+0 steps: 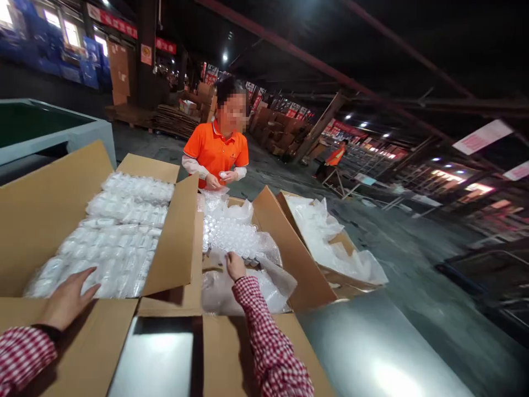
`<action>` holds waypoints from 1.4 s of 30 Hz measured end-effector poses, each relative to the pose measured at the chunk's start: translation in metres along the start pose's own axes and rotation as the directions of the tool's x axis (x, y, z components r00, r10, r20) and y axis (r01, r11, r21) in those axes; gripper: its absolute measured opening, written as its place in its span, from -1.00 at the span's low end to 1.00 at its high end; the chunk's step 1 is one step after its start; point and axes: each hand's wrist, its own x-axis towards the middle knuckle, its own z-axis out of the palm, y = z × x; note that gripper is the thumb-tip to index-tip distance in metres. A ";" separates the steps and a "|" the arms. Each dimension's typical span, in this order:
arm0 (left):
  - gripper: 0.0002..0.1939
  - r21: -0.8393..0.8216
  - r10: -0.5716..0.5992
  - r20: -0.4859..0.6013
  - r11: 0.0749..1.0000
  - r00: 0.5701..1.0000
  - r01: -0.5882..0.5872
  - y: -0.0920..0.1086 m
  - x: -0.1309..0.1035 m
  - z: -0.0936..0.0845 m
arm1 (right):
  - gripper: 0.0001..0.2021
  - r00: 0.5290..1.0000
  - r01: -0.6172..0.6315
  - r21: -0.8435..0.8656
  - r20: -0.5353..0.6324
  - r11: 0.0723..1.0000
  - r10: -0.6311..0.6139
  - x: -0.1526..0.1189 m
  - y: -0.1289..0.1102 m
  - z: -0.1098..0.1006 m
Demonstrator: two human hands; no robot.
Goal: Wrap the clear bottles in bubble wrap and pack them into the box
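Observation:
My left hand (pixel 70 298) hovers by the near edge of the left cardboard box (pixel 37 215), its fingers spread and nothing in them. Rows of plastic-wrapped clear pieces (pixel 111 237) fill that box. In the middle box, my right hand (pixel 236 267) has its fingers drawn together beside a layer of small clear, round-topped pieces (pixel 231 234). Whatever it pinches, if anything, is hidden. Crumpled bubble wrap (pixel 268 281) lies just right of and below this hand.
Across the boxes stands a co-worker in an orange shirt (pixel 219 146), holding a small white item (pixel 223 175). Another box (pixel 330 237) with white wrap stands right. A shiny metal tabletop (pixel 372 342) lies at front right, a green-topped table (pixel 41 127) at left.

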 end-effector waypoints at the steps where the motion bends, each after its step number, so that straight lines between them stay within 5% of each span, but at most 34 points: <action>1: -0.54 -0.074 -0.029 0.040 0.997 0.999 0.032 0.015 -0.007 -0.005 | -0.77 0.998 0.022 0.086 -0.055 0.996 -0.017 -0.004 0.000 -0.016; 5: -0.47 -0.573 0.025 0.211 0.813 0.977 0.103 0.104 -0.041 -0.012 | -0.68 0.969 0.170 0.426 -0.238 0.889 -0.071 -0.030 -0.014 -0.078; 8: -0.26 -0.785 0.118 0.180 0.616 0.977 0.070 0.171 -0.066 -0.005 | -0.68 0.954 0.251 0.597 -0.287 0.762 -0.089 -0.062 -0.035 -0.110; 11: -0.07 -0.850 0.189 0.241 0.514 0.952 0.113 0.211 -0.087 0.004 | -0.72 0.962 0.257 0.743 -0.257 0.618 -0.091 -0.101 -0.052 -0.126; 13: -0.15 -0.873 0.268 0.346 0.443 0.899 0.205 0.224 -0.098 0.007 | -0.74 0.983 0.184 0.855 -0.167 0.486 -0.078 -0.127 -0.058 -0.130; 16: -0.44 -0.882 0.407 0.470 0.249 0.783 0.400 0.231 -0.112 0.009 | -0.74 0.997 0.067 0.916 -0.050 0.395 -0.055 -0.158 -0.056 -0.124; 18: -0.55 -0.874 0.431 0.481 0.165 0.763 0.457 0.230 -0.120 0.010 | -0.73 0.999 0.033 0.903 -0.020 0.428 -0.034 -0.170 -0.049 -0.116; 22: -0.67 -0.917 0.325 0.399 0.167 0.857 0.363 0.222 -0.134 0.015 | -0.70 1.000 0.006 0.863 -0.005 0.505 -0.002 -0.182 -0.036 -0.102; 25: -0.70 -0.938 0.230 0.325 0.203 0.917 0.281 0.215 -0.143 0.019 | -0.70 0.981 0.155 0.767 -0.195 0.622 -0.005 -0.203 -0.036 -0.095; 27: -0.69 -0.943 0.180 0.280 0.237 0.943 0.234 0.211 -0.147 0.022 | -0.62 0.933 0.356 0.597 -0.268 0.719 -0.239 -0.227 -0.042 -0.089; 29: -0.68 -0.943 0.147 0.237 0.272 0.960 0.191 0.210 -0.151 0.027 | -0.44 0.839 0.529 0.429 -0.135 0.732 -0.527 -0.254 -0.052 -0.078; 32: -0.66 -0.940 0.103 0.185 0.308 0.977 0.145 0.210 -0.156 0.034 | -0.57 0.775 0.586 0.330 0.038 0.740 -0.630 -0.278 -0.064 -0.058; 34: -0.65 -0.938 0.083 0.184 0.311 0.979 0.150 0.209 -0.157 0.034 | -0.81 0.823 0.530 0.328 0.027 0.782 -0.568 -0.276 -0.065 -0.048; 37: -0.62 -0.944 0.024 0.194 0.278 0.981 0.180 0.198 -0.154 0.025 | -0.77 0.918 0.359 0.506 -0.041 0.784 -0.394 -0.258 -0.056 -0.047; 42: -0.32 -0.921 -0.047 0.280 0.269 0.959 0.282 0.178 -0.150 0.013 | -0.73 0.972 -0.025 0.881 0.132 0.472 -0.196 -0.242 -0.035 -0.066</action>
